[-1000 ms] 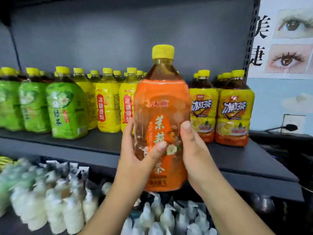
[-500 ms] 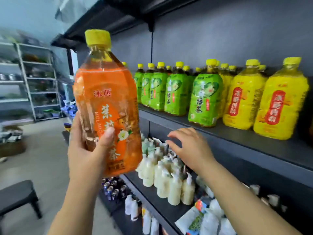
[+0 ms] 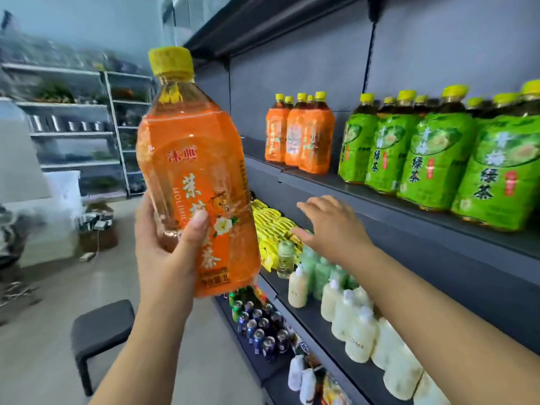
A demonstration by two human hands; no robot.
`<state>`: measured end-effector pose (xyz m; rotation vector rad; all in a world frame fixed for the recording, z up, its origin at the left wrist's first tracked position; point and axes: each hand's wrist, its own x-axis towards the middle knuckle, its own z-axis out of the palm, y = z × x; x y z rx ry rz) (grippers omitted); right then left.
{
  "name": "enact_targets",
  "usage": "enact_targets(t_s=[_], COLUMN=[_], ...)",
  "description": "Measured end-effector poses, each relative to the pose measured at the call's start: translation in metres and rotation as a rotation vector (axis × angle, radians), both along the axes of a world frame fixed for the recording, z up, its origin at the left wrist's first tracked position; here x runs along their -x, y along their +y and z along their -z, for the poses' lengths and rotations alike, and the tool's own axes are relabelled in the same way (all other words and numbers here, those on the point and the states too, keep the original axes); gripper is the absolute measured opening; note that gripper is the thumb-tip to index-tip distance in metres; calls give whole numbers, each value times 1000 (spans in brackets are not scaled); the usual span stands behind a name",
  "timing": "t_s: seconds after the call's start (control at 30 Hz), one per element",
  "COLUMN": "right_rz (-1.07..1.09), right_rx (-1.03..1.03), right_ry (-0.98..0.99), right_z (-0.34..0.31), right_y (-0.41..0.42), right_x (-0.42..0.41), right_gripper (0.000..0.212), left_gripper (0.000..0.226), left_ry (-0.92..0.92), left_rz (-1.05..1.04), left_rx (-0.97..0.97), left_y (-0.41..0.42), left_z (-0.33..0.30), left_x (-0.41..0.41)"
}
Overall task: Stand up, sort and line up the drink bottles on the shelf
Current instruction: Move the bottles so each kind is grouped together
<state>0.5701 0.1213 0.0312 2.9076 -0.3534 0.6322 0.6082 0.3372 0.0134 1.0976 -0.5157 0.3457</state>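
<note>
My left hand grips an orange-labelled tea bottle with a yellow cap, upright and held in the air left of the shelf. My right hand is stretched out with spread fingers below the front edge of the dark shelf, holding nothing. On that shelf a group of matching orange bottles stands at the far left end. To their right, after a small gap, stand several green tea bottles in rows.
A lower shelf holds yellow packets, pale cream bottles and green ones. Small cans sit lower still. A black stool stands on the floor at left. Metal racks line the far wall.
The view has swung further left along the shelf, bringing the orange bottles into sight. My left hand still carries the bottle; my right hand, which let go a second ago, stays open near the shelf edge.
</note>
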Motion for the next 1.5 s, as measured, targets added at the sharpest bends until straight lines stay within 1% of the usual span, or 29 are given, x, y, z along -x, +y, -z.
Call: enact_targets(t_s=[0.07, 0.17, 0.23, 0.27, 0.43, 0.47, 0.53, 0.57, 0.6, 0.63, 0.67, 0.7, 0.73, 0.8, 0.87, 0.9, 0.97, 1.03, 1.1, 1.13, 1.17, 1.27, 1.37, 1.43, 1.5], right_rz=[57, 200, 284, 299, 290, 320, 409, 436, 443, 438, 438, 448, 477, 545, 594, 602, 588, 531, 430, 411, 425, 505, 555, 562, 586], right_rx=[6, -30, -9, -7, -121, -118, -12, 41, 52, 17, -65, -160, -224, -272, -365, -414, -517, -760, -1036, -1104, -1108, -1001, -969, -966, -987], right_ry=[18, 33, 11, 7, 70, 75, 67, 51, 31, 3, -39, -101, -187, -435, -706, -814, -934, -991, -1021, -1028, -1031, -1035, -1014, -1012, -1016], right_z=[4, 12, 15, 15, 5, 7, 14, 16, 15, 11, 3, -6, -14, -21, -21, -20, -24, -32, -39, -40, -40, -41, -42, -42, -43], right_y=[-19, -59, -85, -94, -117, -120, -124, -125, -127, -129, -134, -138, -145, -156, -164, -168, -176, -180, -184, -185, -187, -197, -212, -222, -232], right_x=[-36, -86, -120, -138, -220, -230, -247, -254, -259, -262, -265, -266, -265, -259, -256, -257, -260, -266, -276, -281, -285, -293, -296, -303, -310], right_gripper=[60, 69, 71, 71, 70, 70, 70, 68, 66, 63, 61, 58, 54, 46, 42, 46, 64, 80, 88, 89, 89, 80, 77, 78, 76], left_gripper=[109, 108, 96, 89, 73, 71, 71, 74, 81, 90, 99, 101, 96, 79, 87, 90, 83, 84, 90, 89, 87, 81, 77, 88, 95], left_ry=[-16, -22, -49, -70, -148, -147, -127, -108, -85, -56, -24, 2, 20, 50, 71, 61, 26, 10, -22, -37, -49, -96, -205, -286, -316], left_rz=[6, 37, 52, 59, 148, 168, 211, 238, 260, 271, 290, 319, 357, 421, 484, 518, 557, 599, 630, 626, 629, 643, 629, 566, 522], left_rx=[24, 64, 75, 73, 101, 112, 132, 145, 162, 182, 200, 215, 231, 245, 232, 215, 178, 131, 87, 58, 34, -29, -131, -205, -254], left_y=[-9, -32, -51, -62, -111, -117, -130, -136, -143, -151, -160, -169, -180, -201, -224, -237, -260, -283, -306, -315, -325, -345, -359, -371, -381], left_z=[3, 8, 12, 11, -12, -15, -17, -17, -17, -17, -16, -17, -17, -18, -21, -22, -23, -24, -20, -18, -19, -22, -22, -19, -22], left_x=[-30, -74, -109, -126, -204, -216, -246, -260, -274, -284, -297, -308, -319, -339, -357, -364, -373, -377, -377, -376, -377, -381, -386, -385, -381])
